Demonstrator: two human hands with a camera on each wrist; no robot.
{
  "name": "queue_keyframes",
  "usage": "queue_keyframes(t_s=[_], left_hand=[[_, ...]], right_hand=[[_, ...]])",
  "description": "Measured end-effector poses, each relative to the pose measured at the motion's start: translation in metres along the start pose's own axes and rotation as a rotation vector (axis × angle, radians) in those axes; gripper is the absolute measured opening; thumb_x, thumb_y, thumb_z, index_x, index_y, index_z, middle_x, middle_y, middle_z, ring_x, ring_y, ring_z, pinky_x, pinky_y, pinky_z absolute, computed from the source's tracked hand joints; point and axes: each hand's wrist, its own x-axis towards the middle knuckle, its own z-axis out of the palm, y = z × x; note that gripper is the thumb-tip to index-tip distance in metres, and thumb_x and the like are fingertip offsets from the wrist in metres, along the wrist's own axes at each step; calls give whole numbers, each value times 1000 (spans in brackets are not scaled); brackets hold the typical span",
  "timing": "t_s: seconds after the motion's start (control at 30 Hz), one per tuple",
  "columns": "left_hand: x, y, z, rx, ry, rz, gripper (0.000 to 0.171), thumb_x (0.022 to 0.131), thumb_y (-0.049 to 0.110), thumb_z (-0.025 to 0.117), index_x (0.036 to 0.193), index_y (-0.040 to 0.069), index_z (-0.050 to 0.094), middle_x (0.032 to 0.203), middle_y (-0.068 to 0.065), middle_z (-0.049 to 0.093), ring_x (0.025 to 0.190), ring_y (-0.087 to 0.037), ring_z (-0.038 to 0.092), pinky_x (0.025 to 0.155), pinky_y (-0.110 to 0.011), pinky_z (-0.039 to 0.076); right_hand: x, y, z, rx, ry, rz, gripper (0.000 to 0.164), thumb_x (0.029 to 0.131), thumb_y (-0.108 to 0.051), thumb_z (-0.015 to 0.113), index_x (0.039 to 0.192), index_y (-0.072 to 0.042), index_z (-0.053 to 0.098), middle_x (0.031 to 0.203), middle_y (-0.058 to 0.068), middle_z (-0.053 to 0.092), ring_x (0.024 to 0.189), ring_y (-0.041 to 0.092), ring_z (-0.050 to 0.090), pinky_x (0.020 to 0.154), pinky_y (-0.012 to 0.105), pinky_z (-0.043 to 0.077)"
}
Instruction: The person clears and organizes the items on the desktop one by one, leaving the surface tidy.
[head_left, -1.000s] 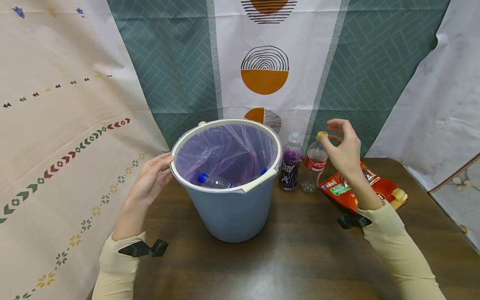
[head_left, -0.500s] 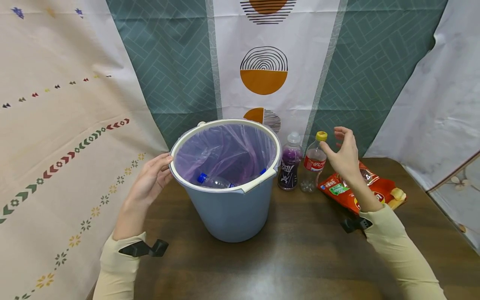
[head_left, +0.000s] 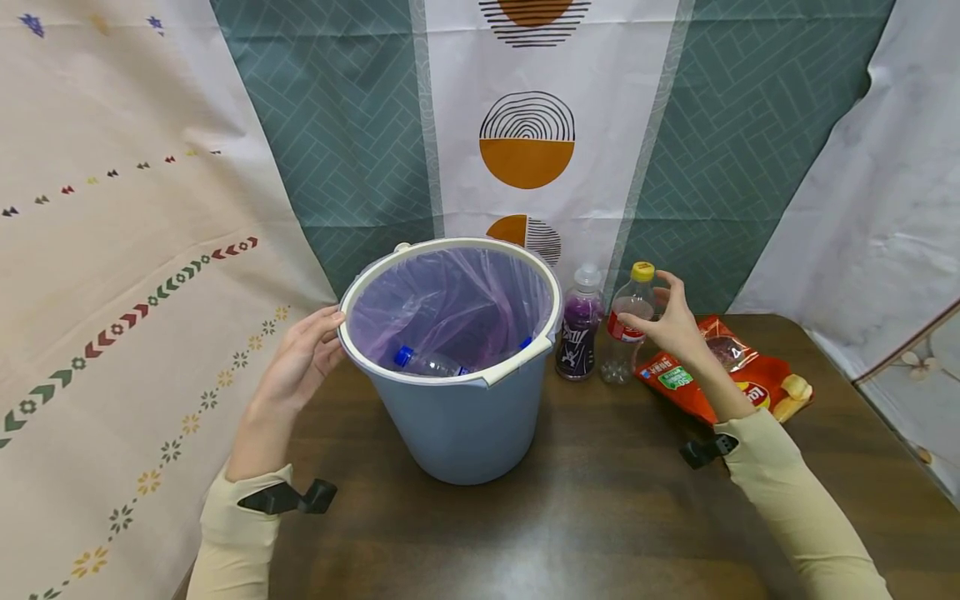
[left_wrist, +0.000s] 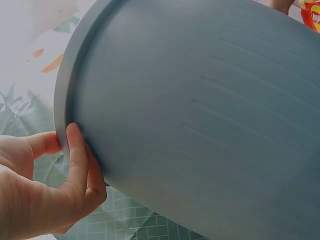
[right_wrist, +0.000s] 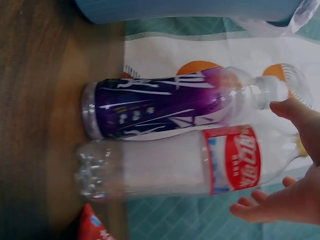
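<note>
My left hand [head_left: 294,362] holds the rim of a blue-grey bucket [head_left: 465,429], thumb on one side and fingers on the other in the left wrist view. A pink-purple plastic bag [head_left: 480,292] lines the bucket, and a clear bottle with a blue cap [head_left: 431,363] lies inside. To the right, my right hand [head_left: 675,327] is at an upright clear cola bottle [head_left: 622,327] with a yellow cap and red label. Its thumb and fingers [right_wrist: 267,207] are spread on either side of that bottle. Beside it stands a purple drink bottle [head_left: 579,333] with a clear cap.
A red chip bag [head_left: 761,375] lies on the dark wooden table [head_left: 600,500], partly behind my right forearm. Patterned cloth [head_left: 360,125] hangs behind the table. A black camera is strapped to each wrist.
My right hand has come down from cap height, first drawing slightly away, then moving in around the cola bottle at its label. My left hand has stayed on the bucket rim.
</note>
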Motion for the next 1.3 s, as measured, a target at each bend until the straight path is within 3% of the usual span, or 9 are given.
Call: queue_keyframes(t_s=[0.37,0.6,1.3], left_hand=[[0,0,0,0,-9,9,20,102,7,43,107,3,61,90,0,68,81,-8,67,71,-16,57],[0,-1,-1,5,-12,1,20,102,6,42,108,3,60,90,0,68,80,-7,67,70,-16,57],[1,0,-1,8,-6,-3,19,102,7,43,107,3,61,91,0,68,81,-8,68,72,-16,57]], right_hand=[[2,12,0,25,3,-47,72,90,-33,68,142,-4,28,142,29,40,128,48,43,106,63,38],[0,10,-5,-3,34,-43,71,90,-36,67,141,-4,30,140,30,42,124,47,45,102,65,41],[-12,-24,-22,-14,80,-49,71,88,-43,68,140,-8,34,141,24,44,127,43,44,101,66,41]])
